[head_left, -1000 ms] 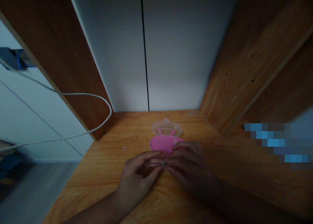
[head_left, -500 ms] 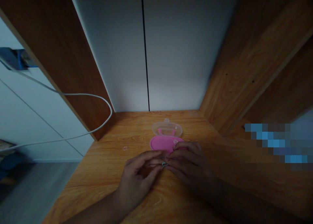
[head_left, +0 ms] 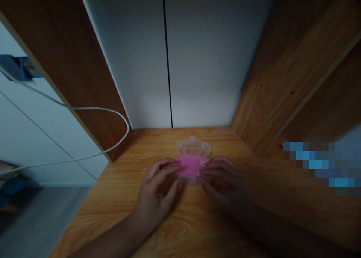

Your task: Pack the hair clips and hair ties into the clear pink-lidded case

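A small oval case stands open on the wooden tabletop, with a pink inside (head_left: pixel 188 166) and a clear raised lid (head_left: pixel 192 147) that has a pink handle. My left hand (head_left: pixel 158 190) holds the left end of the case, fingers over its edge and thumb at the near side. At the right end, my right hand (head_left: pixel 225 183) has its fingertips pinched on a small pale loop (head_left: pixel 199 174), too blurred to name. A pale loop-shaped piece (head_left: pixel 202 163) lies on the pink surface. Another pinkish loop (head_left: pixel 144 170) rests on the table, left of my left hand.
A wooden tabletop (head_left: pixel 180 228) runs back to a white panel (head_left: pixel 203 81) between wooden side boards. To the left, a white cable (head_left: pixel 98 108) loops over the table's edge. A blurred, pixelated patch (head_left: pixel 310 162) covers part of the right side.
My hands have moved apart from their meeting point in front of the case. The left has gone to its left end; the right has carried the small loop up to the pink surface.
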The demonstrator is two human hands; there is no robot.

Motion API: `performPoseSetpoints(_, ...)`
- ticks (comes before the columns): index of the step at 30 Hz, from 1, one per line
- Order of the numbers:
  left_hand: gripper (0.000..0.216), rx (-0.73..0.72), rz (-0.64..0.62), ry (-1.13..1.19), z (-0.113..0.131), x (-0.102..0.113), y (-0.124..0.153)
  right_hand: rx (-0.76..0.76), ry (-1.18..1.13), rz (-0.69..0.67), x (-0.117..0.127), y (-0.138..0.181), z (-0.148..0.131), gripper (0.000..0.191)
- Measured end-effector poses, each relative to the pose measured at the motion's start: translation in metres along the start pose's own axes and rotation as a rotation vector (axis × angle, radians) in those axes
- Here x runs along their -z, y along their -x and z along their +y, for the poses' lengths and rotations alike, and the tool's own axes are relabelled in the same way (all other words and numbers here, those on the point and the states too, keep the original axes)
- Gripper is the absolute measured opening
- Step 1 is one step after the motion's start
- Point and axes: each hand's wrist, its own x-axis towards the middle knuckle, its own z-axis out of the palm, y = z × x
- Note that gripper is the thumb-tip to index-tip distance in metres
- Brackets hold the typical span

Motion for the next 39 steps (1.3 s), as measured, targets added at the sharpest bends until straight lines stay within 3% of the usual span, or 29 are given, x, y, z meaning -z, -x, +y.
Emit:
performPoseSetpoints(3,0.046,0.073,-0.109,-0.095,-0.011,-0.002,-0.004,-0.200,0.007,0.066,-0.002,0.001,0.010,0.006)
performPoseSetpoints(6,0.054,0.124,-0.216,-0.030,-0.018,-0.006,-0.004,-0.314,0.019,0.097,-0.005,0.003,0.018,0.005)
performPoseSetpoints(20,0.052,0.035,-0.264,0.066,-0.003,-0.004,-0.003,-0.371,0.043,0.033,-0.011,0.006,0.016,0.007)
performPoseSetpoints(30,0.060,0.093,-0.228,0.024,-0.010,-0.005,-0.002,-0.408,0.009,0.036,-0.008,0.005,0.019,0.019)
performPoseSetpoints(34,0.071,0.016,-0.287,-0.155,-0.014,0.010,-0.010,-0.420,-0.046,0.039,-0.004,0.004,0.018,0.027)
performPoseSetpoints(39,0.034,0.129,-0.417,-0.789,-0.030,0.044,-0.032,-0.407,-0.106,0.069,-0.003,0.006,0.018,0.028)
